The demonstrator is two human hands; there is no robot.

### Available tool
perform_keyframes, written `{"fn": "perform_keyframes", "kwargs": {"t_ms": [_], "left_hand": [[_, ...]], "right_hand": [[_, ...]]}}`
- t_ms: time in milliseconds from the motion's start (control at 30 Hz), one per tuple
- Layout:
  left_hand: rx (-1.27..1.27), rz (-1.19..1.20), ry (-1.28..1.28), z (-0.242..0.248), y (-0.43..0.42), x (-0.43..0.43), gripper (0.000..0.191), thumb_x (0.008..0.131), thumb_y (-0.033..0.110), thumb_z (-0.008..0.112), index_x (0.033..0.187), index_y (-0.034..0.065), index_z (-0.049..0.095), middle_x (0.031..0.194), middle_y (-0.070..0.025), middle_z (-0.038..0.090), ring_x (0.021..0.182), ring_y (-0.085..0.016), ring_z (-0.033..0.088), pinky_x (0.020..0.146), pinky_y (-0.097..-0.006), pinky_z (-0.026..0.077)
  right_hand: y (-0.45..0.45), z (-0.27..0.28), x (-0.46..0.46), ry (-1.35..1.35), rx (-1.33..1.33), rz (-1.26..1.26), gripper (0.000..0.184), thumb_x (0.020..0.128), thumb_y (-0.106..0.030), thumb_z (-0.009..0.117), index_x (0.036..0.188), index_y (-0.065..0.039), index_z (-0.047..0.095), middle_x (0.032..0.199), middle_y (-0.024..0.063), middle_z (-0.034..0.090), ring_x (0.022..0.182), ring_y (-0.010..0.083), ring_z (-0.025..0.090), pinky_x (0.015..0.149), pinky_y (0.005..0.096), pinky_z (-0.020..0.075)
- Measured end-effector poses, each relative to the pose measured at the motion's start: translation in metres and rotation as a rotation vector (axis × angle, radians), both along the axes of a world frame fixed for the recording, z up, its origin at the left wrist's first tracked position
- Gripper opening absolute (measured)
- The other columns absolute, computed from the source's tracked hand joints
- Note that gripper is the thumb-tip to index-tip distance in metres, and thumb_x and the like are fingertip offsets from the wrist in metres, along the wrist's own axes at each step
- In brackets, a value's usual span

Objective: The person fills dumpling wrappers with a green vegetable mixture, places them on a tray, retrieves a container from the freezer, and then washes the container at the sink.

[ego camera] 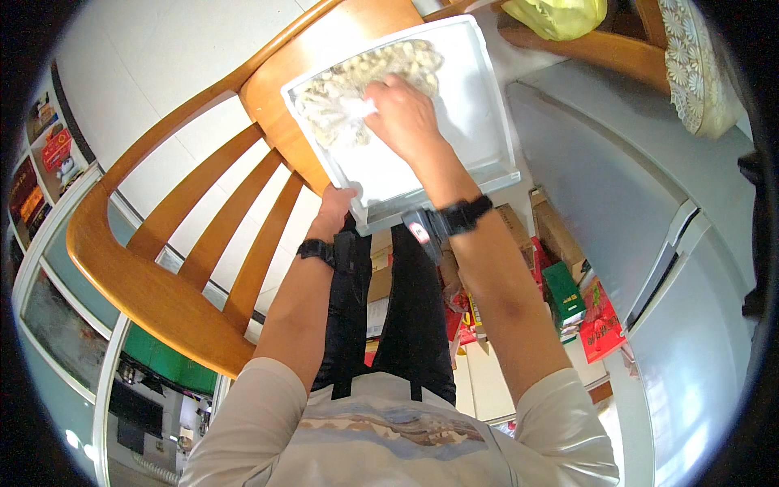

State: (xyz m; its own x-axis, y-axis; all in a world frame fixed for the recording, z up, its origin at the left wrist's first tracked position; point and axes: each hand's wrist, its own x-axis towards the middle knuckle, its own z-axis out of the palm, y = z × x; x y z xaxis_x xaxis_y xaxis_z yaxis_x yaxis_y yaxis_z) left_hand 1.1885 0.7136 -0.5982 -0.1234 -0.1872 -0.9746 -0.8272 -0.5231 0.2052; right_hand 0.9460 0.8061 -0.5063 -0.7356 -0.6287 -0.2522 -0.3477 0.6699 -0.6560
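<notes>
A white plastic drawer or bin (501,131) rests partly over the wooden chair seat in front of me. Inside lies a clear plastic bag of pale, lumpy food pieces (389,61), whose exact kind I cannot tell. My right hand (403,115) is closed on the gathered, whitish part of that bag, above the bin's middle. With my left hand (336,207) I grip the near left corner of the bin. Both wrists carry black straps with devices.
The wooden chair (146,274) curves along the left, its seat (274,91) under the bin. A grey refrigerator (599,201) stands at right. Boxes and red packages (599,319) lie low beside my legs. A yellow plastic bag (560,15) and a lace cloth (694,73) are at upper right.
</notes>
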Motion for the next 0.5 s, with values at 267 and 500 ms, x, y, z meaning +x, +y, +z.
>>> {"fn": "perform_keyframes", "kwargs": {"t_ms": [267,500], "left_hand": [[-0.038,0.219,0.212,0.035,0.005,-0.011,0.058,0.076,-0.010,0.048,0.133,0.0020,0.041,0.111,-0.0168,0.058,0.095,-0.030,0.061,0.080,-0.0380,0.052],[-0.031,0.087,0.164,0.124,-0.019,-0.016,0.066,0.072,-0.012,0.042,0.136,-0.0031,0.035,0.118,-0.0199,0.056,0.106,-0.033,0.058,0.091,-0.0410,0.049]], "right_hand": [[0.039,0.061,0.036,-0.281,-0.120,-0.326,0.018,0.068,-0.008,0.069,0.083,-0.003,0.061,0.089,0.0157,0.058,0.084,0.0353,0.060,0.073,0.0412,0.0494],[0.064,0.143,0.060,-0.294,-0.158,-0.415,0.021,0.068,-0.006,0.069,0.087,-0.002,0.060,0.091,0.0159,0.058,0.086,0.0354,0.058,0.074,0.0401,0.0488]]}}
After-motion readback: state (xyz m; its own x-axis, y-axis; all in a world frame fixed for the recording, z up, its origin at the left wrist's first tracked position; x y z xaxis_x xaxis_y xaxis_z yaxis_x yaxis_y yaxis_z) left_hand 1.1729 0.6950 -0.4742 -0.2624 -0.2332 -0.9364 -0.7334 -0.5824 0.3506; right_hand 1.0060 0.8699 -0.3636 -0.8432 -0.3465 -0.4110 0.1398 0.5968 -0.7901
